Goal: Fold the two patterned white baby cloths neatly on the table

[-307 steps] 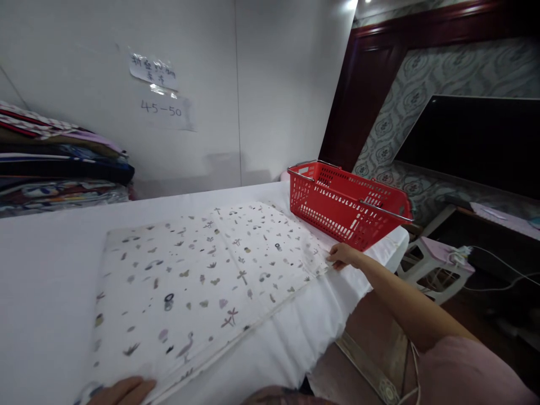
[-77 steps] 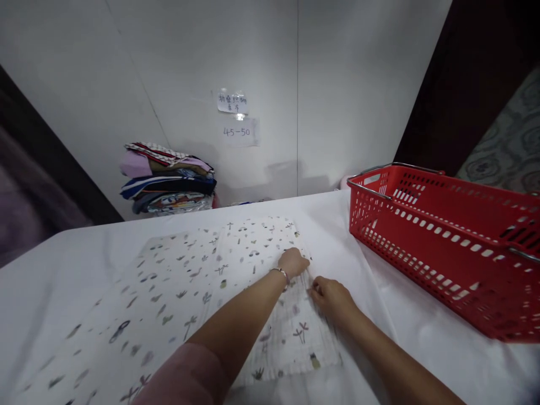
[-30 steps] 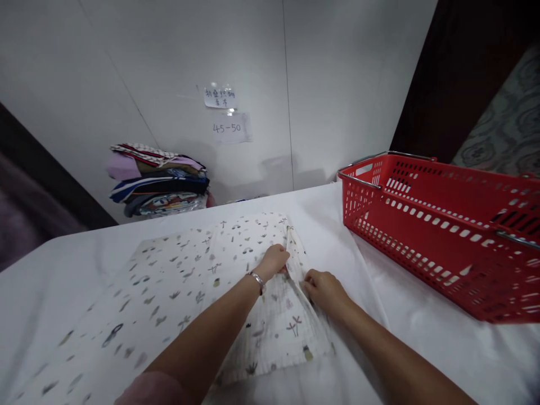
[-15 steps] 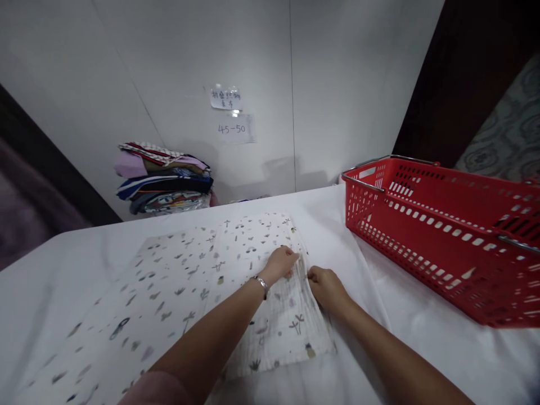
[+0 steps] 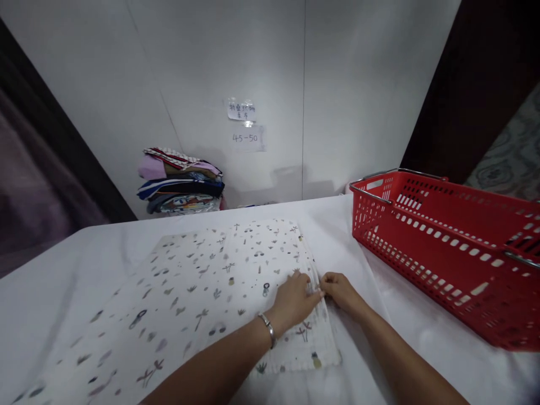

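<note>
A thin white cloth [image 5: 189, 292] printed with small palm trees, rainbows and leaves lies spread on the table, its right part folded over in a layered strip. My left hand [image 5: 295, 301], a silver bracelet at the wrist, rests on this strip with bent fingers gripping near the right edge, thumb reaching toward the other hand. Just to its right, my right hand [image 5: 341, 292] is closed, pinching the cloth's right edge between thumb and fingers. The two hands nearly touch. Parts of the fingertips are hidden.
The table has a white cover [image 5: 337, 219]. On the right stands a red plastic basket [image 5: 426, 253] with metal handles. A stack of folded clothes [image 5: 181, 183] sits at the back left, against a white wall with two paper notes [image 5: 248, 138].
My left hand has moved down along the strip toward my right hand, its thumb now stretched out. My right hand stays at the cloth's edge. The camera view has shifted slightly.
</note>
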Demonstrator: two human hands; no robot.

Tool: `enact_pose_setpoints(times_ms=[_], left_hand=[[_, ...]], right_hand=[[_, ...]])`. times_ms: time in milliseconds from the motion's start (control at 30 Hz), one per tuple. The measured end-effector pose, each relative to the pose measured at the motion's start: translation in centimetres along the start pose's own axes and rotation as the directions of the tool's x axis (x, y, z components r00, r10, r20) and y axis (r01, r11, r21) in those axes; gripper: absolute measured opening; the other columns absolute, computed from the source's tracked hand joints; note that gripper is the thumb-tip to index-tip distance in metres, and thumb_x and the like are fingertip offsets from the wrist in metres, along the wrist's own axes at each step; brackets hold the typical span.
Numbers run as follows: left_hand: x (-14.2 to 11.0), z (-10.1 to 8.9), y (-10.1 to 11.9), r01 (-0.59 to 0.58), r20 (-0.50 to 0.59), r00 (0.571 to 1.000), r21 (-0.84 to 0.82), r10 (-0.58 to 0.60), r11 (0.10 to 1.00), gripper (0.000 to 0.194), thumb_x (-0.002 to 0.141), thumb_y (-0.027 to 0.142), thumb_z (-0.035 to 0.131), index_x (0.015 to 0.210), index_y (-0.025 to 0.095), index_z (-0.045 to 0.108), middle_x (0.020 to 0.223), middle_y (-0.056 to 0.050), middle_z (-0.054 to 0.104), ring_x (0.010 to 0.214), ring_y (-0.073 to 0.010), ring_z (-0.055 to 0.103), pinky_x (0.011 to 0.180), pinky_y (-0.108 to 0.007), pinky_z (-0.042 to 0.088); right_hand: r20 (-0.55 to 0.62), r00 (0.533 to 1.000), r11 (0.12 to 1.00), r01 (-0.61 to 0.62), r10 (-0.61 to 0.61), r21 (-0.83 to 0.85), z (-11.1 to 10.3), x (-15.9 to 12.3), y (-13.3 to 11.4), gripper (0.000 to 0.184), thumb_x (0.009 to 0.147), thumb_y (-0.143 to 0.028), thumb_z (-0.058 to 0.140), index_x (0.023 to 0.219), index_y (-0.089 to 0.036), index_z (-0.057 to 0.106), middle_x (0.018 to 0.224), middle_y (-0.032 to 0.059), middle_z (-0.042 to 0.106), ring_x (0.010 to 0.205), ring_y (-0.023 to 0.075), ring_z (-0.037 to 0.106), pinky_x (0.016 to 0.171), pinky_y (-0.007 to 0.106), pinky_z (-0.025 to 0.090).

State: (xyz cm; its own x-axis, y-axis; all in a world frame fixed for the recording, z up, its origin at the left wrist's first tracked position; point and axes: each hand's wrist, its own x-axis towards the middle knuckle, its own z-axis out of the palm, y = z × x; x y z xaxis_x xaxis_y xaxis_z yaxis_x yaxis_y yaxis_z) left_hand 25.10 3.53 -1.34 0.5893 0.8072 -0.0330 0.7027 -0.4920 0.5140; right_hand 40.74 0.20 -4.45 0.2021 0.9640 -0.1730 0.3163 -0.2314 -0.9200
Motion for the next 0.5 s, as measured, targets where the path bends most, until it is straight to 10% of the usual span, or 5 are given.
enact_pose_setpoints(times_ms=[500], left_hand=[[-9.3, 2.1, 1.3, -0.274, 0.1, 0.958, 0.055, 0.268, 0.96, 0.086, 0.062, 0.071, 0.058, 0.126, 0.016, 0.043, 0.137, -0.013, 0.038, 0.128, -0.0318, 0.026, 0.107, -0.051, 0.016]], right_hand=[[-0.149, 0.983, 0.829, 0.008, -0.109, -0.559, 0.1, -0.7, -0.3, 0.027, 0.083, -0.04, 0.044, 0.084, -0.018, 0.06, 0.078, 0.0076, 0.065, 0.074, 0.0194, 0.058, 0.064, 0.026, 0.036]])
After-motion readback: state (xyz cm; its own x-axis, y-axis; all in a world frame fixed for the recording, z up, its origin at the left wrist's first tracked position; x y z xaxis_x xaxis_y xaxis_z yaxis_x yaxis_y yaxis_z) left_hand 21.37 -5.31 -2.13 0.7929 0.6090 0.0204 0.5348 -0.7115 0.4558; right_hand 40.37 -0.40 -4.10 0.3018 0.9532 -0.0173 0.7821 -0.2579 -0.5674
